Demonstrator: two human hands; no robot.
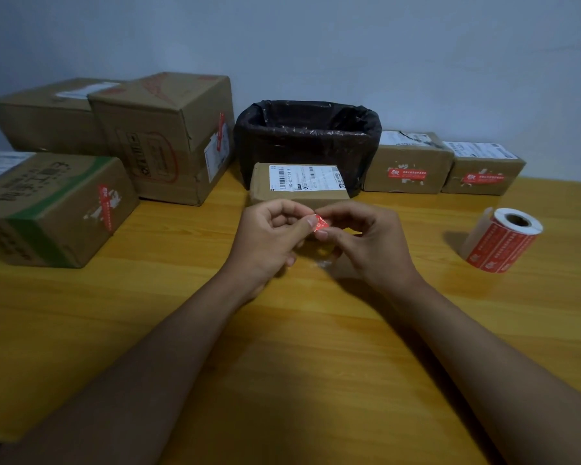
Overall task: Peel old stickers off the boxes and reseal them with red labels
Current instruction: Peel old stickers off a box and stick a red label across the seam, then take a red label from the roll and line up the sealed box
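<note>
A small red sticker [322, 223] is pinched between my left hand [271, 235] and my right hand [371, 241], just above the wooden table [282, 330]. Both hands have curled fingers meeting at the sticker. Right behind them lies a small flat cardboard box [299, 193] with a white shipping label on top. A roll of red labels [502, 241] lies on its side at the right. Two small boxes [408, 166] [482, 171] at the back right carry red labels on their front faces.
A bin lined with a black bag [307, 139] stands at the back centre. Large cardboard boxes sit at the left: one with a green stripe [52, 209], a tall tilted one [168, 139], another behind [44, 119].
</note>
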